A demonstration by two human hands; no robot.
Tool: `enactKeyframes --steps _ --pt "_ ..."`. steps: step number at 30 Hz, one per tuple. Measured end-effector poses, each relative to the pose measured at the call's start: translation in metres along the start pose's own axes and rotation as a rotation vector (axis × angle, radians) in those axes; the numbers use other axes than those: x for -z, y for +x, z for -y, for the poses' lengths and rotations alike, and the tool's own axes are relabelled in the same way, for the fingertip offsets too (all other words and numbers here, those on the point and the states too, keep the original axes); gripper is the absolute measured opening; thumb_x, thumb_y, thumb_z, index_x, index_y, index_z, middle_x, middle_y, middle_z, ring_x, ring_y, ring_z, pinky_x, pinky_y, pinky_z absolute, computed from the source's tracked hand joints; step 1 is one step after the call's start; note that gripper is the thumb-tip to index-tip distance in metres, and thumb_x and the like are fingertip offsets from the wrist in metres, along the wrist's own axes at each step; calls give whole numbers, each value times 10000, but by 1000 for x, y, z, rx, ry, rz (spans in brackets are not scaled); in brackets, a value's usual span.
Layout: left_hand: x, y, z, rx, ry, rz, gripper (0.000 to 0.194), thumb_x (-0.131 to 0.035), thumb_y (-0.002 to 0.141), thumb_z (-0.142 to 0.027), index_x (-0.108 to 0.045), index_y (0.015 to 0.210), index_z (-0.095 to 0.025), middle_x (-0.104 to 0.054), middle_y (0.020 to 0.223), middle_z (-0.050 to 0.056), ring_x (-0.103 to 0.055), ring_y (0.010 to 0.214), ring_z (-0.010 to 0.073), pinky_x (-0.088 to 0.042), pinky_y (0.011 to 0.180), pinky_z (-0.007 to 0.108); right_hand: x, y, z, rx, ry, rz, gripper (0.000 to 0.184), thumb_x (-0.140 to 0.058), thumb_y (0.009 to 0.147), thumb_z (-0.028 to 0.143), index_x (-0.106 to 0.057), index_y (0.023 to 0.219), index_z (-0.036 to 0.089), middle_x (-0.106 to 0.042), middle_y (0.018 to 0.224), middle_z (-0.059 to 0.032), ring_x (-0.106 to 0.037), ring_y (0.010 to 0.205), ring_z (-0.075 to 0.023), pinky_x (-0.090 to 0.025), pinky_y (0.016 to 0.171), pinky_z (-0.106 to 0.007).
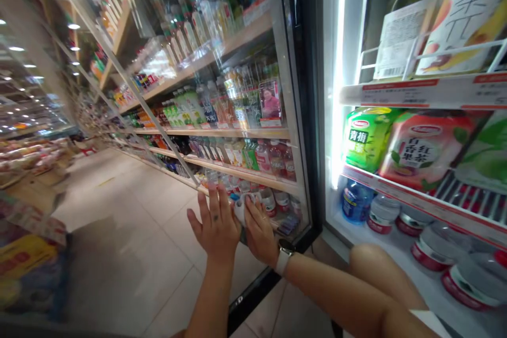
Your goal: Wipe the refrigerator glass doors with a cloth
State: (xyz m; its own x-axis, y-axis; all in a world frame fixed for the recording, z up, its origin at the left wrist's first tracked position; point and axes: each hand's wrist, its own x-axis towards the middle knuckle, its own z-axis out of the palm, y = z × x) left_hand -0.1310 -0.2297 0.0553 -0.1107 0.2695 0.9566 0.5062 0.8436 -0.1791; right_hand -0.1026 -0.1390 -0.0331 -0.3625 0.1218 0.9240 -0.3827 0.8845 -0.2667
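My left hand (216, 224) lies flat with fingers spread against the glass of an opened fridge door (261, 116), low on the pane. Beside it my right hand (258, 229), with a white watch on the wrist, presses a pale cloth (240, 210) onto the same glass. Through the pane show shelves of bottled drinks. My bare knee (372, 269) is bent close to the fridge's bottom edge.
The open fridge at the right holds green and red drink pouches (396, 145) on a wire shelf, cartons above, and round tubs (431, 243) on the bottom shelf. A tiled aisle (130, 232) runs left, with product displays (27, 264) at the far left.
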Motion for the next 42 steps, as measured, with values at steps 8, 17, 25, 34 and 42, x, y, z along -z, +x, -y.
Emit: enactKeyframes --steps 8,17,25,34,42 --pt "5 1 -1 -45 93 -17 621 -506 945 -246 -275 1520 -222 -407 1508 111 -240 1477 187 -81 1243 416 26 81 6 -11 86 -105 667 -327 962 115 -100 1581 212 -231 1625 -93 -167 1507 -249 -279 1197 -539" --pt "4 -3 -1 -30 119 -25 601 -475 944 -218 -292 1516 -211 -430 1494 109 -252 1472 185 -76 1248 419 9 49 -5 56 31 -154 634 -363 940 98 -253 1554 208 -378 1561 -102 -268 1479 -239 -314 1189 -515" --pt "8 6 -2 -82 123 -44 626 -507 935 -224 -283 1516 -163 -458 1470 109 -165 1491 150 -47 1249 367 -3 -30 -35 225 -94 -113 592 -397 854 -27 -536 1376 214 -578 1408 -71 -381 1425 -189 -387 1167 -422" --pt "6 0 0 -61 88 -27 622 -506 934 -221 -289 1517 -217 -468 1470 93 -250 1470 168 -66 1249 386 20 62 -7 23 77 -122 690 -348 930 43 -185 1569 246 -304 1598 -93 -244 1485 -256 -316 1181 -553" --pt "5 0 -2 -59 126 -46 590 -488 944 -223 -312 1506 -200 -445 1482 106 -244 1474 174 -83 1248 408 21 78 -2 -15 90 -168 677 -345 947 95 -149 1576 249 -242 1622 -82 -197 1500 -277 -288 1179 -595"
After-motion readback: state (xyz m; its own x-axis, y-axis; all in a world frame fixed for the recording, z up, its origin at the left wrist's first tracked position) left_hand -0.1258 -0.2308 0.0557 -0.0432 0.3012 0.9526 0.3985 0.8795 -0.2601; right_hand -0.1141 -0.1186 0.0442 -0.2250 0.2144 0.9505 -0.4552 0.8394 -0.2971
